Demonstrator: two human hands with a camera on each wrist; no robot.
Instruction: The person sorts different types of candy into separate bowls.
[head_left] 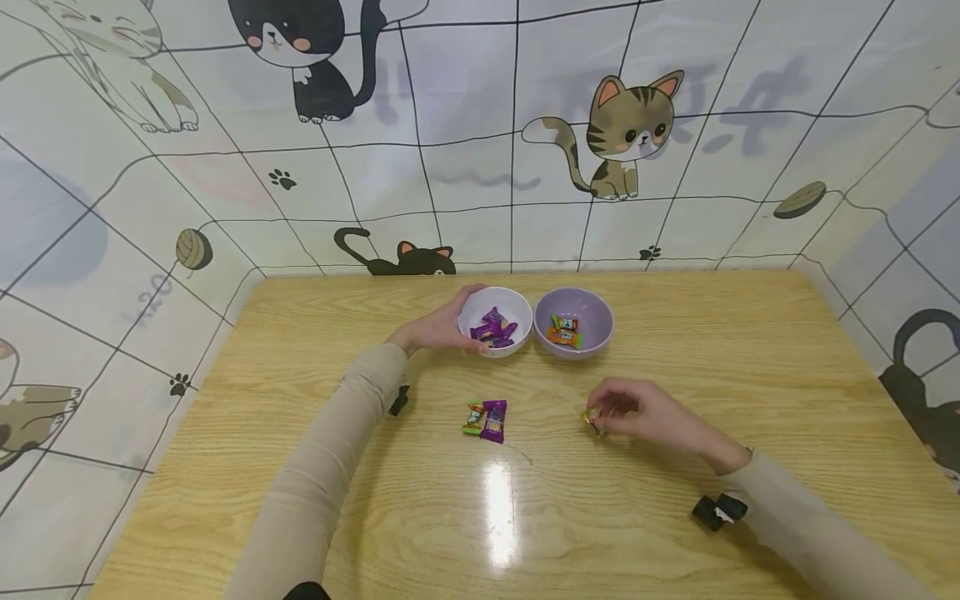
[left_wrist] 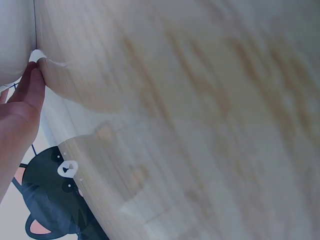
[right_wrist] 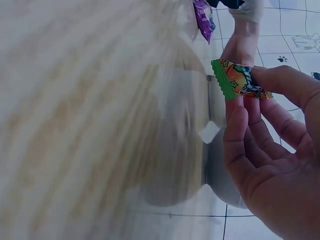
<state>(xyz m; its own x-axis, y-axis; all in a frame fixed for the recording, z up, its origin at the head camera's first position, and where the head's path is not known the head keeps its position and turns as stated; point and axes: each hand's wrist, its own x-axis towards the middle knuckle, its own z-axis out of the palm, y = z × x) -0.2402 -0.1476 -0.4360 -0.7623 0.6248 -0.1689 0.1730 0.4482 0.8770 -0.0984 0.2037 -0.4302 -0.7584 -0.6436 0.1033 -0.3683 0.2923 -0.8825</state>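
My left hand [head_left: 438,327] grips the side of a white bowl [head_left: 522,310], thumb at its front and fingers behind. Several purple-wrapped candies [head_left: 495,321] lie inside that bowl. Over the table on the right, my right hand [head_left: 648,412] pinches a candy [right_wrist: 235,79] in an orange wrapper with green ends between thumb and fingers. Between the hands, a small orange-and-green candy [head_left: 473,419] lies beside a purple-wrapped candy [head_left: 494,421] on the table. In the left wrist view, fingers [left_wrist: 32,90] reach the white bowl's wall [left_wrist: 15,40].
A lilac bowl [head_left: 600,337] holding orange and green candies [head_left: 564,333] stands right beside the white bowl. Both are near the back edge of the wooden table [head_left: 720,350]. A wall covering with cartoon cats [head_left: 630,133] rises behind and along both sides.
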